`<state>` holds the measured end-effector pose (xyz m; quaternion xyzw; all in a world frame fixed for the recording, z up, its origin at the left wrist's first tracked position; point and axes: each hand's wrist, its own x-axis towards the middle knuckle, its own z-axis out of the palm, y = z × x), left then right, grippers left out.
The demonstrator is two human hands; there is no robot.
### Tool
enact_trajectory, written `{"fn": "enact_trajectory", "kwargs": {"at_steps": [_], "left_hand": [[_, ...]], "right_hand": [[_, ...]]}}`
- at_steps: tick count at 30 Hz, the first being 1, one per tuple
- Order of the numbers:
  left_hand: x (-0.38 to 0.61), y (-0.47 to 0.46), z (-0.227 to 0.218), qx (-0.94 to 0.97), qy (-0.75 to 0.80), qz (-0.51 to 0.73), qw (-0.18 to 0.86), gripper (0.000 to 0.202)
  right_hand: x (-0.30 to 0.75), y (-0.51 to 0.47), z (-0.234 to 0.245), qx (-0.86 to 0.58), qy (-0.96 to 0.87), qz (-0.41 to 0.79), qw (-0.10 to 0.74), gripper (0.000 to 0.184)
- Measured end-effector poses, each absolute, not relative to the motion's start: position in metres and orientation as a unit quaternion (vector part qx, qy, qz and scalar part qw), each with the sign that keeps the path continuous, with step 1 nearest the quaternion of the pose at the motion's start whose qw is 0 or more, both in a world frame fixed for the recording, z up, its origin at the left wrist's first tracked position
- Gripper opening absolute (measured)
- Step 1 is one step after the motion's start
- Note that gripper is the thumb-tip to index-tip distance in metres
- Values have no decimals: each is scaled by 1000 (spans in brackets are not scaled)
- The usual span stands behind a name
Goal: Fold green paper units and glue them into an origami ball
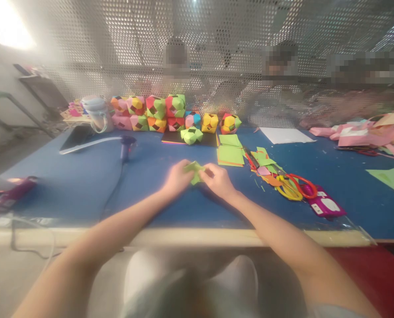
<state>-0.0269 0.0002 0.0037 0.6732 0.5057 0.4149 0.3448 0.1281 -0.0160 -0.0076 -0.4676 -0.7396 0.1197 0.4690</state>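
Observation:
My left hand (179, 177) and my right hand (218, 179) meet over the middle of the blue table. Between them they hold a piece of folded green paper (196, 173), each hand gripping one side with closed fingers. Part of the paper is hidden behind the fingers. Just beyond sits a partly built green paper shape (192, 135) on a dark sheet. To the right of my hands lies a stack of green paper squares (230, 155), with orange edges showing below.
Folded multicoloured paper balls (156, 115) stand stacked at the back. A glue gun (126, 148) stands left, its cord trailing forward. Scissors with red handles (304, 185), yellow-handled scissors (289, 189) and paper scraps (266, 163) lie right, beside a purple-and-white object (327, 205). People sit behind perforated mesh (210, 57).

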Motion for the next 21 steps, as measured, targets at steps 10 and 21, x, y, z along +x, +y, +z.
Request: {"fn": "enact_trajectory", "kwargs": {"at_steps": [10,21], "left_hand": [[-27,0,3,696,502,395,328,12],[-26,-2,3,705,492,386,335,12]], "right_hand": [[128,-15,-11,-473,-745,119,456,20],[129,-14,-12,-471,-753,108,447,27]]}}
